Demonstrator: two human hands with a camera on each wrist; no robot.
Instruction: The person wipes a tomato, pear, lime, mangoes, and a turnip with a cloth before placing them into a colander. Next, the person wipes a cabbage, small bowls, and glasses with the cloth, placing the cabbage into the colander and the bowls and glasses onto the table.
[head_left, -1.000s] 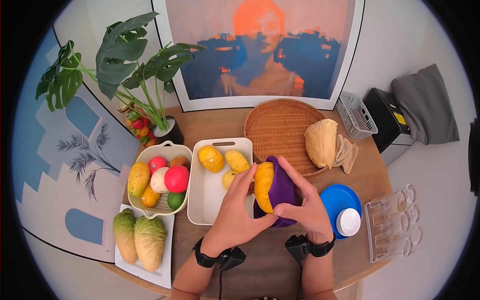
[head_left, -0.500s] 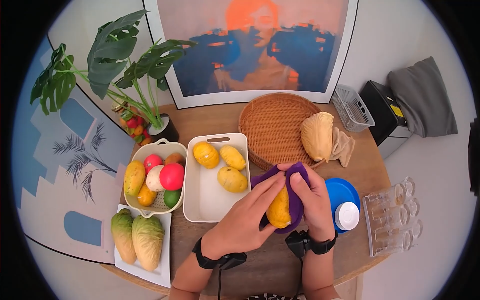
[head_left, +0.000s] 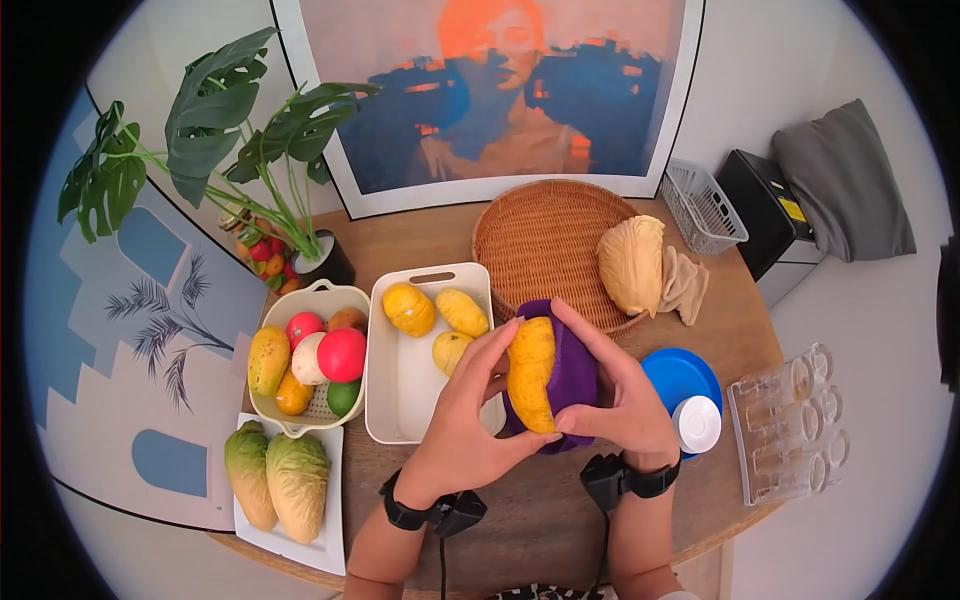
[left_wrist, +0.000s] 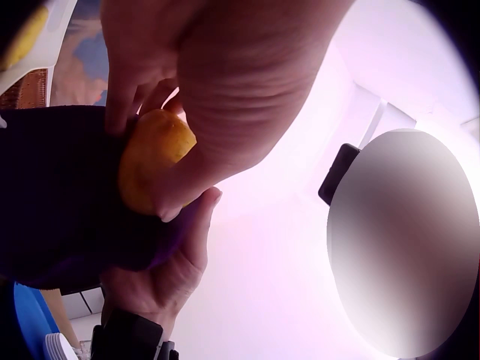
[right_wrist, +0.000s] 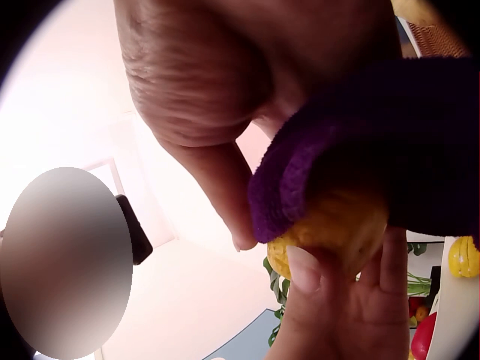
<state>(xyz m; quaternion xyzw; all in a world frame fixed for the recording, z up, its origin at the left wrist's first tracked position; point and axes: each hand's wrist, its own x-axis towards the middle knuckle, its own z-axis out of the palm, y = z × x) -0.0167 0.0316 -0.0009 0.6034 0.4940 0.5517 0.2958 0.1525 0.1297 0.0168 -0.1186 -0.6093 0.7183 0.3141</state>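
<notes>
In the head view, a long yellow potato [head_left: 530, 375] is between both hands above the table's front half. My left hand [head_left: 463, 425] pinches it, with fingers at its far end and thumb at its near end. A purple cloth [head_left: 576, 372] wraps the potato's right side, and my right hand [head_left: 632, 412] holds the cloth against it. The right wrist view shows the cloth's folded edge lying over the potato [right_wrist: 341, 229]. To the left, a white bin [head_left: 405, 410] contains a ridged yellow vegetable [head_left: 408, 309] and yellow potatoes [head_left: 461, 312].
A colander [head_left: 325, 412] of fruit and vegetables and a white plate [head_left: 330, 540] with two cabbages stand left. Behind the hands lies a wicker tray [head_left: 545, 245] with a pale cabbage [head_left: 631, 268]. A blue plate [head_left: 680, 370], white lidded cup [head_left: 697, 424] and glasses [head_left: 800, 430] stand right.
The right hand has slid from the potato's far end down to its right side, the cloth moving with it. The potato has turned, showing more of its length. The head view has shifted slightly.
</notes>
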